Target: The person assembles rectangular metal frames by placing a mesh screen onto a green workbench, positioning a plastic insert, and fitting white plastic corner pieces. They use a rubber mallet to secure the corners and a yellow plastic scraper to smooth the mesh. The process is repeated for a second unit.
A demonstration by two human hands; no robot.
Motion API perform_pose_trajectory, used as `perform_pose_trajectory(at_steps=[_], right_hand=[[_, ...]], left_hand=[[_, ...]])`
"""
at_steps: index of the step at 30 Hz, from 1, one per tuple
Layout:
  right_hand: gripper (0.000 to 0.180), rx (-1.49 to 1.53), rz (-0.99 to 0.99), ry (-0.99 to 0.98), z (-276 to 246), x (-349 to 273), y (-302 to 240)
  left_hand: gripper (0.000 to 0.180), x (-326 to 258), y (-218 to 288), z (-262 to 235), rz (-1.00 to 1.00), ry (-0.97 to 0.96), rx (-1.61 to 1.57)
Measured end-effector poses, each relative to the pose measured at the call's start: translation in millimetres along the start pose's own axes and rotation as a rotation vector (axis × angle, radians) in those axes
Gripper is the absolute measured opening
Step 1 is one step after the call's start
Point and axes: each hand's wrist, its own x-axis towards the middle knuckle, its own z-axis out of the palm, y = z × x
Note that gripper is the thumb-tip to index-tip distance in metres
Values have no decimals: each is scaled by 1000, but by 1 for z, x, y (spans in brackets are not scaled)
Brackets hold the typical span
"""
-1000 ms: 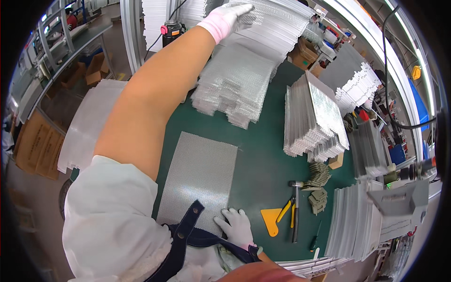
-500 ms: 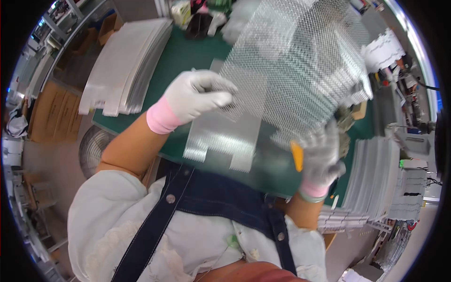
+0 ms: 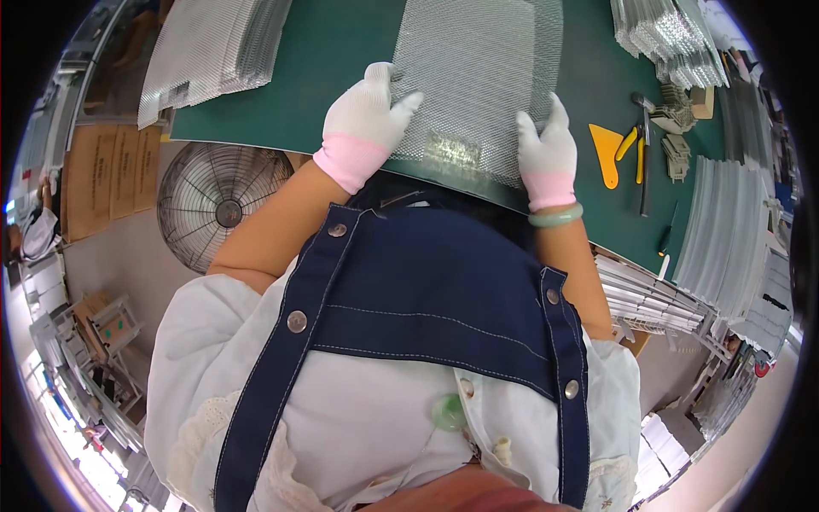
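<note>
Head view looked straight down your apron front to the green mat [image 3: 341,51], where a metal mesh sheet [image 3: 478,68] lay flat with its near edge at the mat's near edge. Your left hand [image 3: 365,115] in its white glove rested palm down on the sheet's near left corner, fingers spread wide and holding nothing. Your right hand [image 3: 546,149] pressed flat on the near right corner in the same way, fingers together and pointing away from you, also gripping nothing. A small shiny rectangular patch [image 3: 452,151] showed on the mesh between your two hands, close to the near edge; whether it was a label or a reflection you could not tell from this view.

As a judgement, the sheet was placed and squared on the mat, and you were steadying or smoothing it; whatever work the sheet called for had not visibly begun, since both hands were bare of tools. To your right on the mat lay a yellow scraper [image 3: 606,154] and yellow-handled pliers [image 3: 633,145], untouched and well apart from your right hand. A stack of mesh sheets [image 3: 213,51] sat at the far left, and more stacked mesh pieces [image 3: 670,38] at the far right
</note>
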Motion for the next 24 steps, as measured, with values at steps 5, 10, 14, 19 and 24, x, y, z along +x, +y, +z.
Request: perform_pose_trajectory(at_steps=[5,10,14,19,24], right_hand=[[65,-275,62,-167,12,18,-7],[68,-398,66,-235,12,25,-6],[69,-433,93,-269,13,26,-12],[71,-430,121,-295,12,29,-12],[70,-450,138,-271,9,23,-19]], left_hand=[[48,11,-11,19,-52,-117,184],[41,13,-11,21,-70,-131,195],[38,15,-13,27,-85,-104,228],[43,15,-11,25,-93,-111,231],[55,8,-3,27,-72,1,331]])
